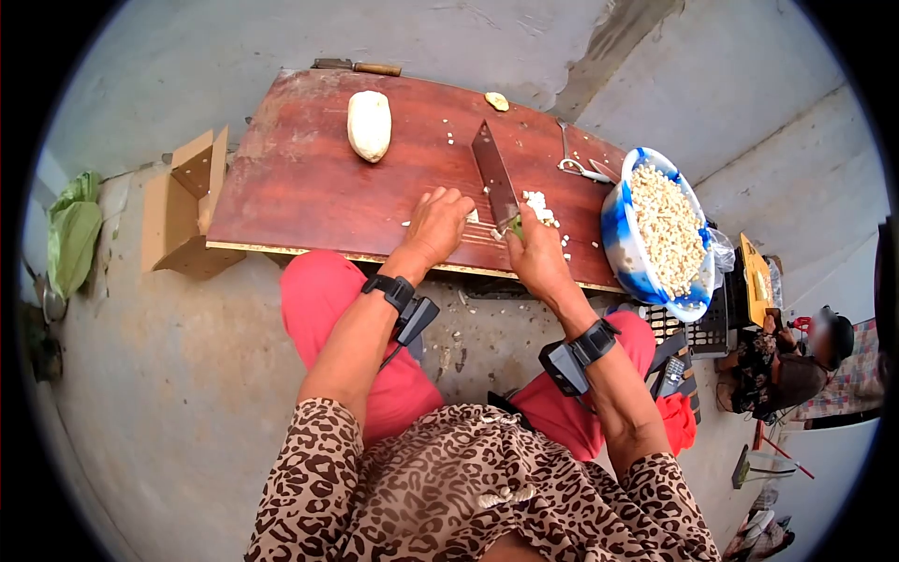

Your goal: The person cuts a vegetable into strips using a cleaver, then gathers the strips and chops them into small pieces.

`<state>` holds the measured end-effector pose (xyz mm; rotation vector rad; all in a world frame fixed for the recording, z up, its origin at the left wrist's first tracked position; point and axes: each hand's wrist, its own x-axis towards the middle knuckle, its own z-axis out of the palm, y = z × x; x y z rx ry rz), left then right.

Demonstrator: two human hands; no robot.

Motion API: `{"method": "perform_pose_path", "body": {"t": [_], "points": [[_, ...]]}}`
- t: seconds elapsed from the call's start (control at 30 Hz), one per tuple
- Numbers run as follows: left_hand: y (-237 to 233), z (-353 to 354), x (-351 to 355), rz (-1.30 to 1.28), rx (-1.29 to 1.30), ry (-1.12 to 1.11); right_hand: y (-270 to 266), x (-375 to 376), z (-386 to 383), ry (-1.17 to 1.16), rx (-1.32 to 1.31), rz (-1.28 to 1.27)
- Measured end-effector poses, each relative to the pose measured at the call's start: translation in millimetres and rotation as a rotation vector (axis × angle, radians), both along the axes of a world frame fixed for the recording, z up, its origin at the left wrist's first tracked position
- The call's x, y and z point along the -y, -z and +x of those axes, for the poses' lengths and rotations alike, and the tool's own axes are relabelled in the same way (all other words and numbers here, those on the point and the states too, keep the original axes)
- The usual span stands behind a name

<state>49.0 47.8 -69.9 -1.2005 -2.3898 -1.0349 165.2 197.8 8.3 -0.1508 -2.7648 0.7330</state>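
Note:
My right hand (541,255) is wrapped round the handle of a cleaver (493,173). The broad blade stands on edge over the red-brown wooden table (290,178), pointing away from me. Left of the blade, my left hand (440,225) presses down with curled fingers on a pale vegetable strip (472,216), whose end shows by the fingertips; the rest is hidden. Small white diced pieces (540,208) lie right of the blade beside my right hand. Farther back on the table rests a whole peeled, pale, oblong vegetable (369,126).
A blue-and-white basin (615,234) full of diced pieces (667,229) stands at the right. Near it lies a peeler (582,170). Another knife (375,68) lies at the far edge. A cardboard box (183,211) stands left. Another person (782,370) sits far right.

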Motion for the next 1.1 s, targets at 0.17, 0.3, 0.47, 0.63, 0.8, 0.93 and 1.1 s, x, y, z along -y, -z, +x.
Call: {"method": "perform_pose_path", "body": {"t": [0.17,0.3,0.47,0.63,0.8,0.93,1.1], "points": [[6.9,-1.2,-10.5,0.073,-0.016,0.029,-29.5,14.6,5.1,-0.044,-0.15,-0.057],[1.6,-1.2,-6.3,0.053,0.021,0.034,-8.3,22.4,1.5,-0.065,-0.037,-0.082],[-3.3,4.4,0.4,-0.008,0.0,-0.029,9.4,18.6,-1.5,-0.039,-0.013,-0.052],[-0.5,3.9,6.6,0.01,0.001,-0.038,-4.0,15.6,0.0,-0.014,-0.13,-0.04],[-5.0,6.5,8.8,0.01,0.012,-0.035,5.1,27.7,-1.9,-0.074,-0.067,-0.082],[-0.3,6.9,13.2,0.023,0.021,-0.017,10.7,20.7,-1.8,-0.051,-0.042,-0.067],[-0.1,9.3,7.5,0.023,0.027,0.027,-8.3,11.9,7.1,-0.01,-0.013,-0.063]]}}
